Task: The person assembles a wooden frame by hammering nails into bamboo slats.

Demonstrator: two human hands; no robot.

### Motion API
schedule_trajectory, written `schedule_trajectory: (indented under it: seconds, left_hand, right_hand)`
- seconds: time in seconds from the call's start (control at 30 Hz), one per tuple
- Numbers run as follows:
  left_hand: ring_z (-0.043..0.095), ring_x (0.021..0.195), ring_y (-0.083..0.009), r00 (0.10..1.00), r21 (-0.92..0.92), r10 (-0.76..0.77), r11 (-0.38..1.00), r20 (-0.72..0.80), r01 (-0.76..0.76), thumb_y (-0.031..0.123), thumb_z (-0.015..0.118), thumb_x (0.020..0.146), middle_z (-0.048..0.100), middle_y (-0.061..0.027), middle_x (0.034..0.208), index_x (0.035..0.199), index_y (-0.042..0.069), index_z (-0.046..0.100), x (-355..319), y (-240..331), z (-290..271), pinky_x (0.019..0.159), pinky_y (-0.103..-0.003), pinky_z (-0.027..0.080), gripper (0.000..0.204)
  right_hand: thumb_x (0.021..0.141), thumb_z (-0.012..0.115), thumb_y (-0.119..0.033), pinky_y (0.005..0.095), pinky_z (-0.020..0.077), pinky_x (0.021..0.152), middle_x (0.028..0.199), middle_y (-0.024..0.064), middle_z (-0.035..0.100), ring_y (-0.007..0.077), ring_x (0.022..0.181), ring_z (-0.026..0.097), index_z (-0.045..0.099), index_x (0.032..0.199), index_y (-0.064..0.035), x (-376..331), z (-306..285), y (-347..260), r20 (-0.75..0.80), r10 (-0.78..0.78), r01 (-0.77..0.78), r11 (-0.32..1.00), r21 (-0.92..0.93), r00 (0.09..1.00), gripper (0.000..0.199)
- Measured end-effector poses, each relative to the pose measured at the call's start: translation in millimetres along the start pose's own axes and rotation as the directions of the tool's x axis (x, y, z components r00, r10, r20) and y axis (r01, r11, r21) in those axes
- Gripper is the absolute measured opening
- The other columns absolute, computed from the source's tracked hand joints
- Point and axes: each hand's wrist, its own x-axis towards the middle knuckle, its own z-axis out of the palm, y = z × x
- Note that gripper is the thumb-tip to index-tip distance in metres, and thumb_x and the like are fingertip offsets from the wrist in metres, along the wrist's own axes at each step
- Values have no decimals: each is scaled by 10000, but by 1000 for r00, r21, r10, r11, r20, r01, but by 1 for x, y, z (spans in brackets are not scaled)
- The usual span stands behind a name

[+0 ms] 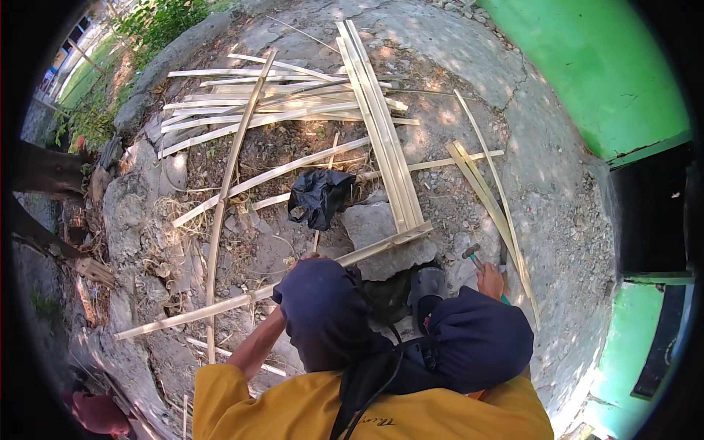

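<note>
My left hand (pixel 312 256), half hidden behind my dark-clad knee, grips a long pale bamboo strip (pixel 220 303) that runs from the lower left up to the stone slab (pixel 392 249). On the slab, this strip crosses the near ends of several long bamboo slats (pixel 378 125) lying side by side. At the right, my right hand (pixel 490 281) is closed round the green handle of a hammer (pixel 471 252), its head raised just beyond my fingers. A nail or other small piece cannot be made out at the crossing.
Beyond lies a pile of bamboo strips (pixel 257 110). A black plastic bag (pixel 320 196) sits left of the slab. More strips (pixel 488 194) lie at the right, another long strip (pixel 238 154) at the left. A green wall (pixel 587 66) stands right, tree trunks (pixel 48 172) left.
</note>
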Motion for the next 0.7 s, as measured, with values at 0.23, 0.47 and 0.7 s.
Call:
schedule_trajectory:
  seconds: [0.23, 0.47, 0.7]
  left_hand:
    - [559, 1291, -335, 902, 87, -388, 922, 190, 378, 240, 665, 922, 605, -120, 1289, 1428, 165, 554, -14, -24, 57, 1069, -478, 437, 523]
    - [611, 1207, -329, 909, 113, -385, 922, 158, 371, 155, 669, 895, 654, -120, 1185, 1352, 140, 585, -20, -22, 66, 1011, -474, 442, 465]
    - [597, 1196, -335, 923, 184, -377, 915, 79, 358, 118, 660, 886, 646, -128, 1154, 1288, 77, 615, -7, 7, 56, 1070, -466, 424, 406]
  right_hand:
    - [903, 764, -371, 550, 498, 840, 1035, 173, 685, 417, 1024, 664, 641, 1061, -48, 39, 37, 25, 103, -100, 94, 993, 66, 990, 381]
    - [810, 851, -392, 508, 515, 924, 1155, 185, 696, 371, 1104, 669, 592, 1309, -41, 163, -7, -40, 26, -130, 112, 929, 352, 991, 663]
    - [719, 898, -582, 551, 423, 1150, 1586, 356, 303, 503, 1416, 436, 118, 1659, -81, 248, 6, -261, -92, -247, 258, 811, 526, 965, 1321]
